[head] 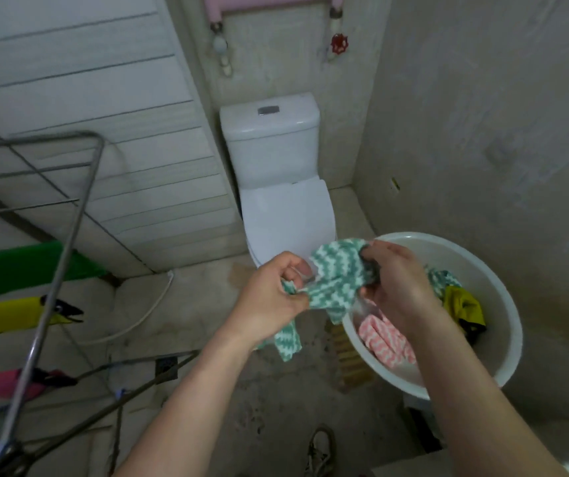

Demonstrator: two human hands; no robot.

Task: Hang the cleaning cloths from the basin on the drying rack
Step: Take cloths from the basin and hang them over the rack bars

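A green-and-white zigzag cloth (336, 277) is stretched between both hands, just left of the white basin (503, 304). My left hand (269, 297) pinches one corner; my right hand (396, 287) grips the other end above the basin's rim. In the basin lie a pink zigzag cloth (386, 339), a yellow cloth (463, 308) and a bit of another green one (443, 278). The metal drying rack (69, 222) stands at the left, with a green cloth (24, 266), a yellow cloth (4, 320) and a pink cloth (0, 385) hung on it, two of them held by black clips.
A white toilet (283, 201) stands straight ahead against the back wall, with pipes and a red valve (338, 43) above it. Concrete walls close in on the right. A white hose (145, 315) runs along the floor. A shoe (321, 449) shows at the bottom.
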